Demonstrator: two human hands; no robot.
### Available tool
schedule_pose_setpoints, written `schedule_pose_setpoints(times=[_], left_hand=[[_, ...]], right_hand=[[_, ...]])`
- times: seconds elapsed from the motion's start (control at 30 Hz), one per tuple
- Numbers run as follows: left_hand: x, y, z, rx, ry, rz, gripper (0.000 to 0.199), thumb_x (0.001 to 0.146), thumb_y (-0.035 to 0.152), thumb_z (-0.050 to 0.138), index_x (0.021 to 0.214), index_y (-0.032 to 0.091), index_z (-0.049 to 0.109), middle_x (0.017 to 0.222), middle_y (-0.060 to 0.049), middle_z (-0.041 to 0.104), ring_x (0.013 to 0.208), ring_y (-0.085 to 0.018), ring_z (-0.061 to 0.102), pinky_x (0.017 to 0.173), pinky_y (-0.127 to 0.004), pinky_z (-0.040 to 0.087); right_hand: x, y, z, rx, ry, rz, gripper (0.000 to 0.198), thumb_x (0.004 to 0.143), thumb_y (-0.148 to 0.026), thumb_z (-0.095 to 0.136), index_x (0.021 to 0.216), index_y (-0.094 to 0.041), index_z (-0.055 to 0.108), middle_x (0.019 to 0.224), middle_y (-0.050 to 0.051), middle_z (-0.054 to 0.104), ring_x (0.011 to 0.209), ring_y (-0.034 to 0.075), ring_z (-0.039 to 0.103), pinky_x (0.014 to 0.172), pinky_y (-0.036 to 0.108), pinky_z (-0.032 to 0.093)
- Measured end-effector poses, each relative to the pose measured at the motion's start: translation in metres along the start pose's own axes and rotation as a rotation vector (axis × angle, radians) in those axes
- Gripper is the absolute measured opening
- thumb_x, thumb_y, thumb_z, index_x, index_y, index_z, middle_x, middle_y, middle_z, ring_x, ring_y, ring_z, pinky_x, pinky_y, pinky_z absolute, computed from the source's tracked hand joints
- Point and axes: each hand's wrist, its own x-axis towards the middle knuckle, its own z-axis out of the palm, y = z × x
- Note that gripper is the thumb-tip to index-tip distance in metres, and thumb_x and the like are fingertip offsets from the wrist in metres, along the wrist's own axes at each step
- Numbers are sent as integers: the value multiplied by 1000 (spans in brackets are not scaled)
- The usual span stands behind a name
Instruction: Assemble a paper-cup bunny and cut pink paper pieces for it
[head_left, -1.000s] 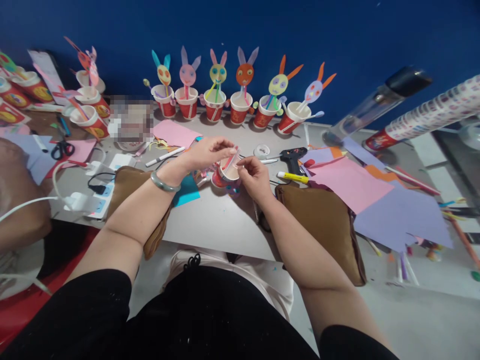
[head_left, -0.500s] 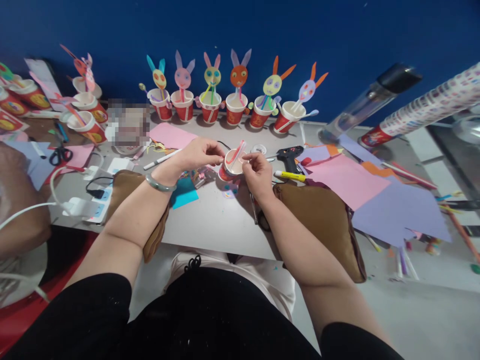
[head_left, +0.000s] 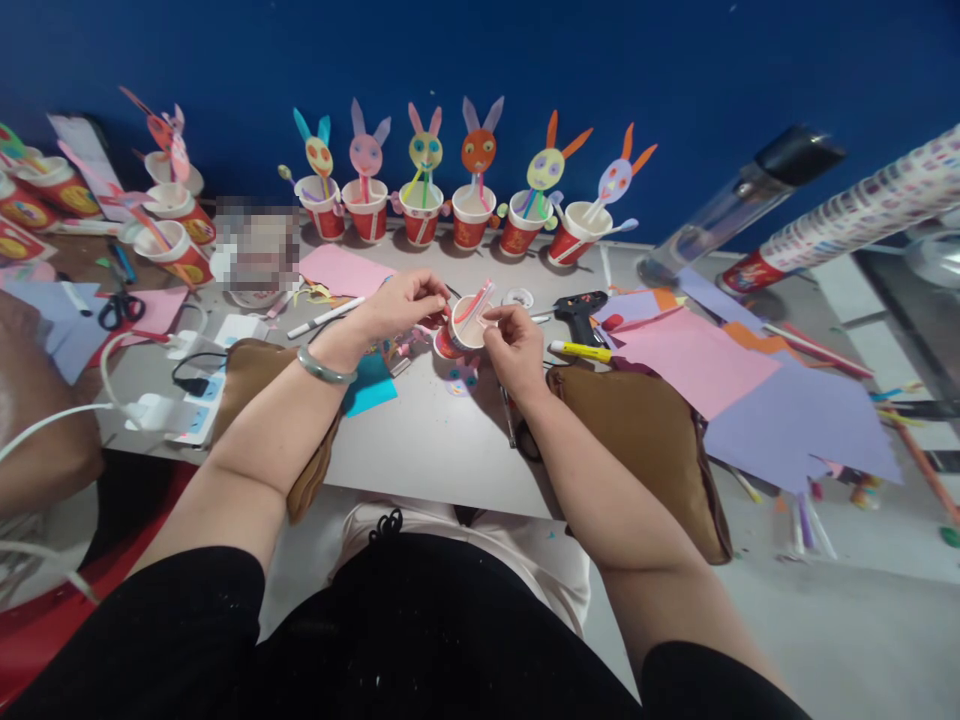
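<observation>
A red and white paper cup [head_left: 448, 344] stands tilted between my hands, just above or on the table. Inside it lean a red straw [head_left: 474, 300] and a clear, whitish straw. My left hand [head_left: 412, 305], with a bangle at the wrist, pinches its fingertips at the cup's left rim; a small reddish bit shows there, too small to name. On the opposite side, my right hand [head_left: 516, 345] has thumb and fingers closed at the rim by the straws. Below the cup lies a small pale purple paper piece [head_left: 459, 380] with blue dots.
Several cups with paper rabbit heads [head_left: 472, 220] line the blue wall. To the right lie a glue gun [head_left: 579, 316], a yellow marker [head_left: 581, 351], coloured paper [head_left: 787, 430] and a brown cushion [head_left: 637, 440]. A power strip [head_left: 202, 400] and scissors [head_left: 121, 310] lie left, near another person's arm [head_left: 45, 400].
The cup has tipped slightly, its rim shifting a little to the right with the straws. My left hand has moved up slightly; my right hand is nearly still.
</observation>
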Motion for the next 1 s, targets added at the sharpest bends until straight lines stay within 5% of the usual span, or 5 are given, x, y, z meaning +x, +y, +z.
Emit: schedule_pose_setpoints(times=[0.2,0.73,0.87,1.0], left_hand=[[3,-6,11,163,-25,175,45,76,35,77,114,12,67,109,-11,75,97,-17,69,86,-30,54],[-7,-4,41,154,133,290,3,81,19,63,82,16,63,85,-4,69,80,-14,62,78,-28,50],[-9,-3,43,314,209,425,11,81,17,65,72,18,57,99,-7,71,100,-18,63,93,-32,48],[-5,-5,36,325,186,468,7,82,21,66,77,18,62,84,-4,70,87,-17,64,87,-32,49]], right_hand=[[-2,3,0,-45,-79,-40,10,74,-22,58,84,-24,57,61,-7,42,57,12,37,59,29,34],[-11,-5,3,-71,-134,-93,21,85,-34,64,74,-24,50,61,-6,45,55,11,37,58,29,32],[-11,-5,3,-93,-132,-89,21,85,-32,64,73,-24,48,59,-7,43,53,11,36,56,29,30],[-12,-5,3,-96,-126,-85,23,86,-34,65,73,-23,50,58,-7,44,52,10,37,55,28,31]])
